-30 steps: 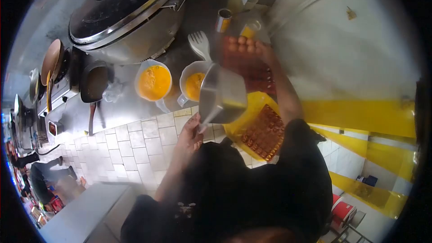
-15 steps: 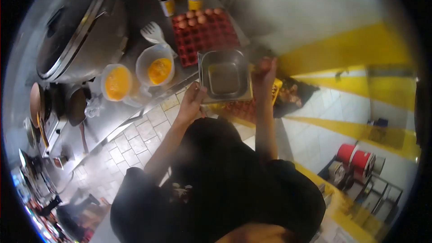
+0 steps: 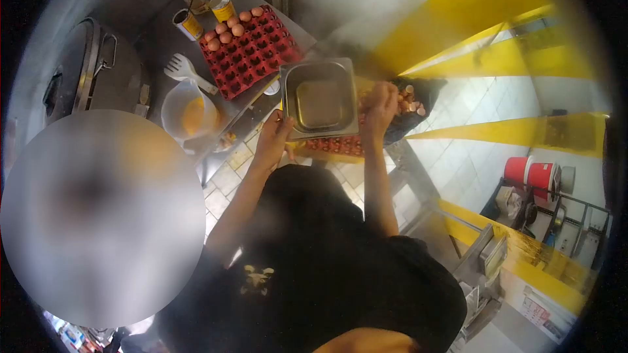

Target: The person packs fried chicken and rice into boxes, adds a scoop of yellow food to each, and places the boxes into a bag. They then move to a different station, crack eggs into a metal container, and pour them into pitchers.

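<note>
My left hand [image 3: 273, 138] is closed on the left side of a square metal pan [image 3: 322, 129], thumb at the rim. The pan hangs in front of my body, its inside facing up. My right hand [image 3: 381, 108] is raised at the pan's right side with fingers curled together; I cannot tell what is in them. Past the pan lies a red egg tray [image 3: 245, 59] with brown eggs [image 3: 233, 24] at its far end. Beside it are a white slotted spatula [image 3: 186, 70] and a plastic jug [image 3: 186, 110] with beaten egg.
Two yellow cans [image 3: 222, 6] stand behind the egg tray. Eggshells [image 3: 409, 101] lie in a black bag at right. Another red tray [image 3: 337, 146] sits low beneath the pan. A large steel pot [image 3: 114, 68] is at left; a blurred disc covers the lower left.
The view has swung, so the counter items appear farther left. My left hand keeps hold of the pan. My right hand is slightly lower and closer to the pan's side.
</note>
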`<state>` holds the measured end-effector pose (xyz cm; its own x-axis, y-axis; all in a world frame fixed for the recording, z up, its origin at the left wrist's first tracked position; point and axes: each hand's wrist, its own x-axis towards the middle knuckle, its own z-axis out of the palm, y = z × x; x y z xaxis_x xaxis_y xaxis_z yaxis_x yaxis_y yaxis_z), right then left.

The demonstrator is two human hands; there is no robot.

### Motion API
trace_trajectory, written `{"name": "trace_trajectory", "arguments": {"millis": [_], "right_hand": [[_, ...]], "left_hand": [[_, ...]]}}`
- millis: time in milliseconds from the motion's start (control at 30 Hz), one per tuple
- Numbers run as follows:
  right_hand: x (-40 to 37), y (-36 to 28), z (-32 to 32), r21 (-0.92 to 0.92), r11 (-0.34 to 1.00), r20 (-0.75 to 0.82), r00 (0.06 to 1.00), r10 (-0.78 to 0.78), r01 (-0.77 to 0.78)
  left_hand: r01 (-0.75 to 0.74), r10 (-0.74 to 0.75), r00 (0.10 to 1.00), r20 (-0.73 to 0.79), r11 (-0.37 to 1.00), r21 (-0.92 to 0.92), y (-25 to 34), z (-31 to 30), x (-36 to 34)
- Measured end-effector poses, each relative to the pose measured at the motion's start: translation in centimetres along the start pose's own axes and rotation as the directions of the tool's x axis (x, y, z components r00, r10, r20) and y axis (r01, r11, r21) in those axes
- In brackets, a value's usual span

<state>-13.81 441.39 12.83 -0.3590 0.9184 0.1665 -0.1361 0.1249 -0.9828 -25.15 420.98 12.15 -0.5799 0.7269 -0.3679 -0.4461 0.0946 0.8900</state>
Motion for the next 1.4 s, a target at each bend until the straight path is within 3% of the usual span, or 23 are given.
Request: {"name": "trace_trajectory", "arguments": {"millis": [67,200,233,300,367,433,467,533,600,633,700,767,800,833,867,900,1000,1033,1167,1200,1267,1333,1400], "right_hand": [[0.0,-0.8,0.4,0.182,0.975,-0.263,0.949,0.175,-0.129],[-0.1,0.8,0.5,0.033,0.998,0.027,0.999,-0.046,0.045],[-0.2,0.2,0.5,0.033,0.998,0.040,0.998,-0.046,0.045],[-0.2,-0.7,0.0,0.275,0.956,-0.125,0.983,0.137,-0.098],[0.0,-1.2,0.7,0.265,0.962,-0.045,0.995,0.088,-0.073],[-0.6,-1.9,1.8,-0.199,0.970,0.130,0.985,-0.113,0.138],[-0.7,-2.0,2.1,0.015,0.999,0.012,0.999,0.043,-0.043],[-0.1,-1.5,1.5,0.092,0.989,-0.016,0.993,0.116,-0.114],[0.0,-0.1,1.2,-0.175,0.977,0.177,0.980,-0.093,0.124],[0.0,-0.5,1.9,-0.172,0.977,0.181,0.979,-0.098,0.130],[-0.6,-1.6,2.6,-0.103,0.981,0.106,0.983,-0.153,0.164],[0.3,-1.0,2.1,0.132,0.991,0.022,0.999,0.029,-0.032],[0.2,-2.4,2.2,0.067,0.997,0.012,0.999,0.031,-0.031],[1.2,-0.9,1.2,-0.182,0.981,-0.024,0.997,-0.075,0.070],[1.3,-2.3,1.9,-0.157,0.982,0.160,0.984,-0.078,0.103],[1.3,-3.9,2.4,-0.122,0.985,0.338,0.938,-0.078,0.126],[2.0,-7.3,4.5,-0.361,0.894,0.731,0.676,0.095,0.265],[2.5,-6.5,5.0,-0.391,0.780,0.813,0.580,0.044,0.489],[2.5,-3.6,7.2,-0.297,0.710,0.931,0.358,0.067,0.638],[1.9,-3.5,8.6,-0.251,0.719,0.952,0.300,0.062,0.648],[1.7,-3.1,8.7,-0.266,0.563,0.961,0.257,0.098,0.782],[2.5,-1.2,9.2,-0.082,0.483,0.990,0.126,-0.061,0.872],[2.2,-1.1,9.6,-0.158,0.741,0.977,0.211,0.022,0.653]], "left_hand": [[-0.013,0.013,1.000,0.008,1.000,-0.028,0.2,0.2,0.0],[-0.033,0.033,0.999,0.016,0.999,0.003,0.3,0.3,-0.1],[-0.028,0.029,0.999,0.017,0.999,-0.023,0.3,0.0,0.0],[-0.028,0.028,0.999,0.020,0.999,-0.026,0.2,-0.3,0.0],[-0.029,0.029,0.999,0.024,0.999,-0.027,0.3,-0.5,0.0],[-0.065,0.065,0.998,-0.013,0.998,0.020,0.5,-0.2,-0.1],[-0.062,0.062,0.998,-0.018,0.998,0.013,0.4,-0.3,-0.4],[-0.067,0.068,0.998,0.014,0.997,-0.031,0.7,-0.9,-0.3],[-0.093,0.093,0.996,-0.001,0.995,-0.038,-0.4,-1.1,-0.2],[-0.115,0.115,0.993,0.002,0.993,-0.032,-0.4,-1.1,0.0],[-0.058,0.059,0.998,0.018,0.997,-0.041,-0.5,-1.8,-0.6],[-0.035,0.034,0.999,-0.009,0.998,-0.057,-1.4,-2.5,0.3],[-0.229,0.228,0.973,0.023,0.973,0.028,-4.1,-2.6,1.2],[-0.422,0.419,0.907,0.046,0.898,0.127,-5.4,-3.1,2.0],[-0.398,0.398,0.917,0.036,0.902,0.170,-5.3,-3.1,2.0],[-0.348,0.350,0.936,0.028,0.915,0.203,-5.1,-2.3,1.9],[-0.307,0.332,0.943,-0.021,0.894,0.327,-4.7,-1.1,1.7],[-0.346,0.384,0.923,-0.015,0.847,0.403,-3.7,-0.8,1.2],[-0.136,0.169,0.982,-0.079,0.938,0.319,-0.4,-0.6,-1.2],[-0.129,0.178,0.974,-0.139,0.944,0.305,-0.9,-1.1,-0.9],[-0.214,0.295,0.943,-0.154,0.892,0.399,-2.8,-0.8,0.5],[-0.252,0.332,0.929,-0.162,0.891,0.378,-3.7,-0.9,1.1],[-0.289,0.347,0.924,-0.160,0.910,0.298,-4.8,-0.9,0.5]]}}
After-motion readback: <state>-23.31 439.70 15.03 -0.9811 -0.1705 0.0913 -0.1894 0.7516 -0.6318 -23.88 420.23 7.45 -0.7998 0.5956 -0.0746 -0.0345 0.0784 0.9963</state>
